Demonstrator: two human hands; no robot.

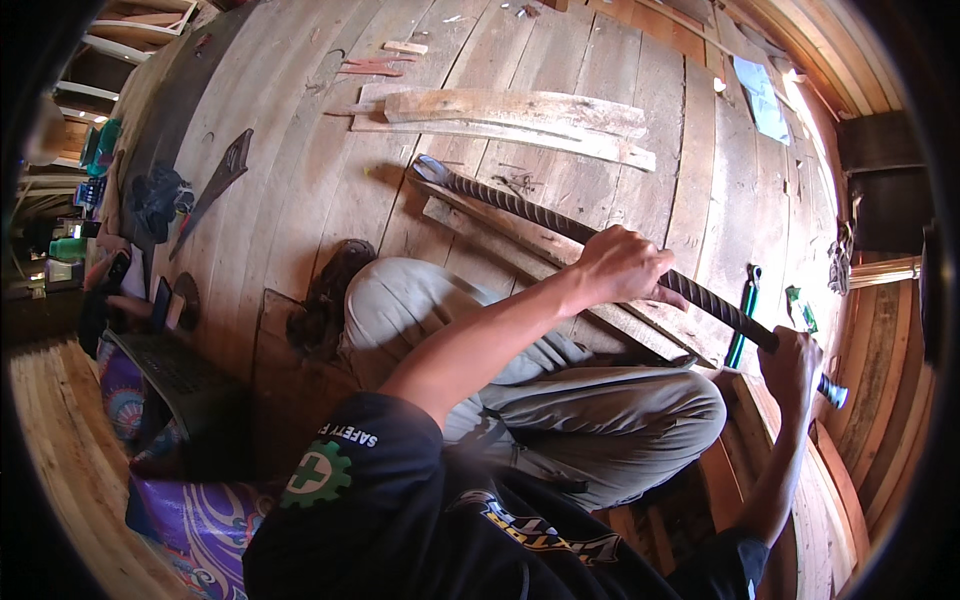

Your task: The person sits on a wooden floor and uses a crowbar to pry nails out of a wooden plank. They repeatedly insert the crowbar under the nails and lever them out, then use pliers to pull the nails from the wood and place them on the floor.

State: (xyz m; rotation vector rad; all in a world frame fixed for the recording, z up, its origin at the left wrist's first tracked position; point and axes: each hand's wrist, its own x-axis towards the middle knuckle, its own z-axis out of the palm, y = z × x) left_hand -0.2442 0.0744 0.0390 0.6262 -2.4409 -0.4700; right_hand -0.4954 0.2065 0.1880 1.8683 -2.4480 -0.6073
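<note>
Both my hands grip a dark pry bar (515,207) with a spiral-ridged shaft. My left hand (625,265) is wrapped around its middle, past my bent left knee. My right hand (790,365) closes around it near the bluish end at the right. The bar slants to the far left, where its flattened, bluish claw end lies by the tip of a narrow wooden plank (470,228). This plank runs beneath the bar toward my right knee; whether the claw touches it, I cannot tell. Loose nails (520,184) are scattered beyond the shaft.
Two worn boards (510,112) lie farther out on the plank floor (610,70), with red-handled pincers (378,66) behind them. A handsaw (218,183) and dark bag (160,198) are to the left. A green-and-black tool (744,315) sits beyond my right hand.
</note>
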